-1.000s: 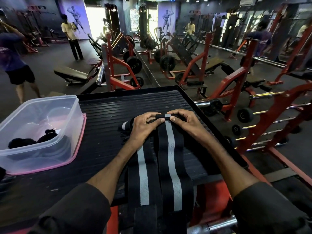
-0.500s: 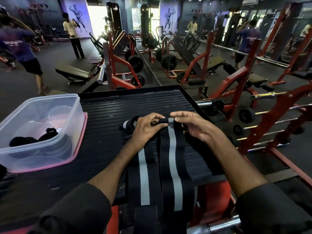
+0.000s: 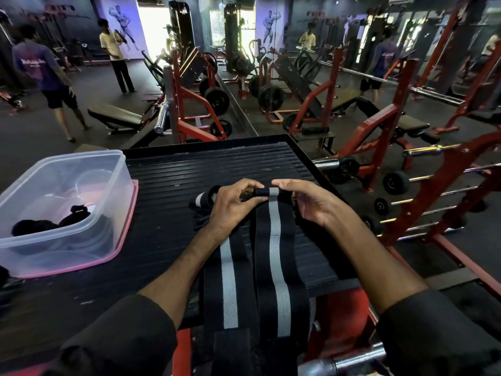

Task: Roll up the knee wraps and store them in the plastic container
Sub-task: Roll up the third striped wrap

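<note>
- Pinching the small rolled end (image 3: 264, 191) of a black knee wrap with a grey centre stripe (image 3: 275, 256), the left hand (image 3: 234, 206) closes thumb and fingertips on the roll's left side.
- The right hand (image 3: 306, 203) meets the roll's right end with its fingers curled loosely around it, palm turned up and leftward; how firmly it grips cannot be told.
- Both forearms reach from the near edge toward the middle of the scene, dark sleeves pushed back from the wrists.
- The unrolled length of that wrap runs back over a black ribbed platform (image 3: 217, 164) and hangs off its near edge.
- A second striped knee wrap (image 3: 229, 280) lies flat just left of the first, passing under the left wrist, its far end (image 3: 202, 198) bunched beyond the left hand.
- A clear plastic container (image 3: 81, 169) sits at the platform's left on a pink lid (image 3: 127, 226), well apart from the hands, with dark items (image 3: 48, 223) inside.
- Red racks and benches fill the far gym floor.
</note>
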`<action>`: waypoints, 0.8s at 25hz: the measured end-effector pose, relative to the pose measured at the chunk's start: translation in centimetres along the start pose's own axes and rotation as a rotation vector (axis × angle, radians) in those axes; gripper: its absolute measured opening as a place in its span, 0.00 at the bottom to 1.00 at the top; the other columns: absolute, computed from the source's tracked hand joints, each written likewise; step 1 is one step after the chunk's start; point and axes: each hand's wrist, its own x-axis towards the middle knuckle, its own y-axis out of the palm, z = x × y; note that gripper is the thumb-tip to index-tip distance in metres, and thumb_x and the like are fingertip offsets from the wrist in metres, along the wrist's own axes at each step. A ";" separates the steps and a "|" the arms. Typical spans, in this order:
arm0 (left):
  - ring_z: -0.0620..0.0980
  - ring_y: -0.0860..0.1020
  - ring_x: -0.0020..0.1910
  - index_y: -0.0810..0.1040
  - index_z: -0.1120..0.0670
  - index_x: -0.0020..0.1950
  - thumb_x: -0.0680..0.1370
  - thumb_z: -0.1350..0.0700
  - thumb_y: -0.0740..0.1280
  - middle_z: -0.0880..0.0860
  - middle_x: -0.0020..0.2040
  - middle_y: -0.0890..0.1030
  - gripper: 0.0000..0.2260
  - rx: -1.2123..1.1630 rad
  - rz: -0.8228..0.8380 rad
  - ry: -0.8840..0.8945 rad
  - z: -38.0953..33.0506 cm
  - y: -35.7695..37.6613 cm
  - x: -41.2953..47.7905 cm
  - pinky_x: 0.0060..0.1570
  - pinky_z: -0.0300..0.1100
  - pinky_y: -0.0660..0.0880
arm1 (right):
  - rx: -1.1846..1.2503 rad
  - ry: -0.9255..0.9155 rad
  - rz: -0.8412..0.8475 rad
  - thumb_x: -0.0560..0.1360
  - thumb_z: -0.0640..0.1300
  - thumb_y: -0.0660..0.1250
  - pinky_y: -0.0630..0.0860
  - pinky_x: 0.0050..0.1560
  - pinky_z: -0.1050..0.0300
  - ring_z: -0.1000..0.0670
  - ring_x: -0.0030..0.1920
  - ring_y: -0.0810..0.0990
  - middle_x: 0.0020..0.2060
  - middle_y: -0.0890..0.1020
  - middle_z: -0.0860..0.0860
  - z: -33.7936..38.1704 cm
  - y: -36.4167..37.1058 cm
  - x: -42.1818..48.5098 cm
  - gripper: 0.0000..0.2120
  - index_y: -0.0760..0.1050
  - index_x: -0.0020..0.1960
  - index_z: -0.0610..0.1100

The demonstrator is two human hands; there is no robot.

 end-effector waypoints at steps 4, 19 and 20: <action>0.41 0.84 0.50 0.84 0.55 0.55 0.72 0.57 0.78 0.48 0.51 0.86 0.13 -0.002 -0.012 0.018 0.0 -0.1 0.0 0.56 0.38 0.79 | -0.182 0.020 0.000 0.77 0.49 0.70 0.81 0.45 0.54 0.48 0.46 0.84 0.47 0.86 0.47 -0.4 0.4 0.1 0.09 0.85 0.52 0.46; 0.44 0.80 0.61 0.80 0.46 0.64 0.77 0.47 0.73 0.45 0.60 0.82 0.16 -0.116 0.500 -0.345 -0.2 -1.1 1.4 0.61 0.45 0.79 | -0.397 -0.127 -0.016 0.78 0.37 0.71 0.74 0.39 0.60 0.53 0.46 0.80 0.45 0.85 0.52 -0.7 -0.1 -0.4 0.11 0.82 0.59 0.43; 0.45 0.80 0.61 0.80 0.47 0.64 0.78 0.48 0.72 0.47 0.61 0.82 0.15 -0.130 0.496 -0.364 -0.4 -1.2 1.4 0.58 0.46 0.81 | -0.411 -0.132 -0.010 0.77 0.36 0.71 0.73 0.39 0.61 0.54 0.46 0.80 0.45 0.86 0.53 -0.7 -0.2 -0.4 0.12 0.82 0.59 0.44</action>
